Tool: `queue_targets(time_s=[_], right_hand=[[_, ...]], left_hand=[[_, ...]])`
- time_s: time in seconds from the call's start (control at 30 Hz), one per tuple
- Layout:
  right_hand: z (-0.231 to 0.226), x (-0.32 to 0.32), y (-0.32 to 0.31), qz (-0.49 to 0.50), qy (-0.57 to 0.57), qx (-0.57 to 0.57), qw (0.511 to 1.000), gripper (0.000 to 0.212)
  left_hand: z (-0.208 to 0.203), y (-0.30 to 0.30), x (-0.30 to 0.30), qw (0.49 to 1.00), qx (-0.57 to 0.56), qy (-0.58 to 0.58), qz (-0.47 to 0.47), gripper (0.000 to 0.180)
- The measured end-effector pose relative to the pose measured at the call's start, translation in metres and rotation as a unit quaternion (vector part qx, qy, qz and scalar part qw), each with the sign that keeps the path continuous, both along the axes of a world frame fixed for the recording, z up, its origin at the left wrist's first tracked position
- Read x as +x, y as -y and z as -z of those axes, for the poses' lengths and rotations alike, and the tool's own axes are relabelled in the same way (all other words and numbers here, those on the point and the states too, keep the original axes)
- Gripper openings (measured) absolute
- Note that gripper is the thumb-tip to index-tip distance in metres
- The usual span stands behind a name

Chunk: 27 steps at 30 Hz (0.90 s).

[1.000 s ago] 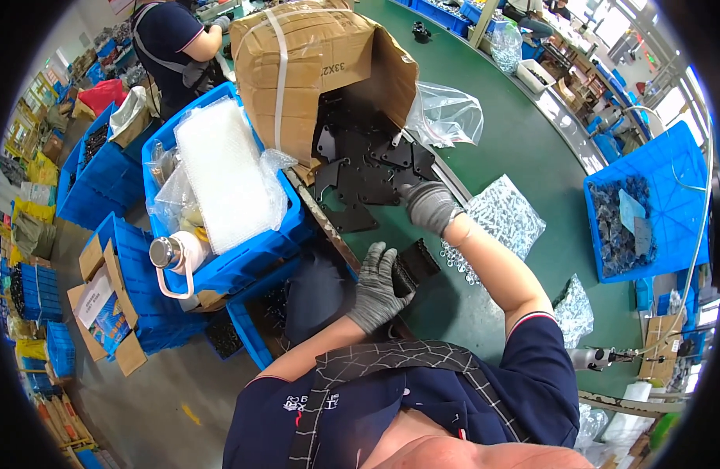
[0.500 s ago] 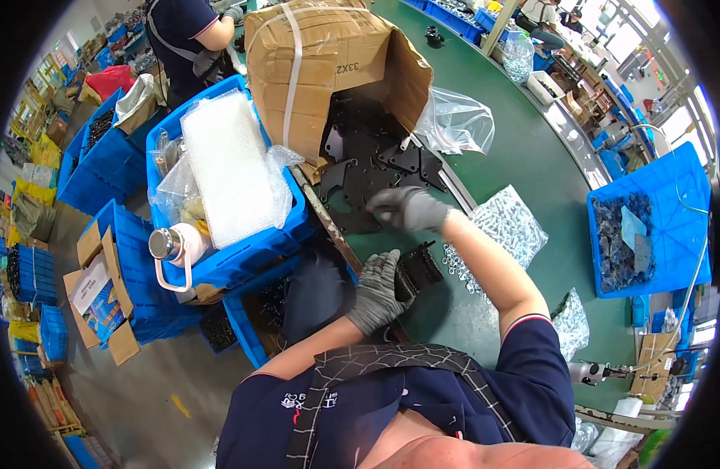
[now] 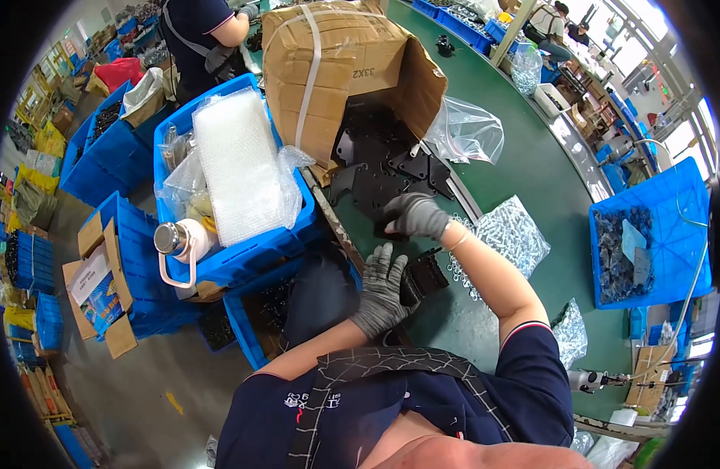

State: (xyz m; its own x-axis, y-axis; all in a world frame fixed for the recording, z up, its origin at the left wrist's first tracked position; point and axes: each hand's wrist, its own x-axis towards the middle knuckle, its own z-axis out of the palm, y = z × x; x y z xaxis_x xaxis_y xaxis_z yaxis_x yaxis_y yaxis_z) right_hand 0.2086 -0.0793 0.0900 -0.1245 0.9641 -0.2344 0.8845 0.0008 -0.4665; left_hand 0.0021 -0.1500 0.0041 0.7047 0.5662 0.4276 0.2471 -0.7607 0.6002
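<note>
Evidently the left hand point(image 3: 382, 291), fingers loosely extended, rests against the stack of black parts point(image 3: 426, 275) at its right, probably to steady it. Just beyond, the right hand point(image 3: 419, 216) curls beside loose black plates point(image 3: 383, 180); whether it pinches one I cannot tell. Farther beyond, the carton point(image 3: 376, 66) opens toward that hand, seemingly keeping plates within reach; bagged silvery fasteners point(image 3: 512, 238) lie to its right.
</note>
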Motion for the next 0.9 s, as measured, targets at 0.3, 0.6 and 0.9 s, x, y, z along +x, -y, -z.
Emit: queue_targets(time_s=[0.3,0.6,0.9], right_hand=[[0.006,-0.007,0.032,0.395,-0.346,-0.159,0.836,0.034],[0.031,0.03,0.043,0.099,-0.408,-0.139,0.897,0.027],[-0.024,0.04,0.034,0.106,-0.264,-0.193,0.939,0.024]], left_hand=[[-0.001,-0.007,0.002,0.999,0.043,-0.005,0.014,0.096],[-0.012,-0.003,-0.004,0.993,-0.105,-0.046,0.036,0.095],[-0.021,-0.012,0.0,0.997,-0.055,-0.052,0.013,0.091]])
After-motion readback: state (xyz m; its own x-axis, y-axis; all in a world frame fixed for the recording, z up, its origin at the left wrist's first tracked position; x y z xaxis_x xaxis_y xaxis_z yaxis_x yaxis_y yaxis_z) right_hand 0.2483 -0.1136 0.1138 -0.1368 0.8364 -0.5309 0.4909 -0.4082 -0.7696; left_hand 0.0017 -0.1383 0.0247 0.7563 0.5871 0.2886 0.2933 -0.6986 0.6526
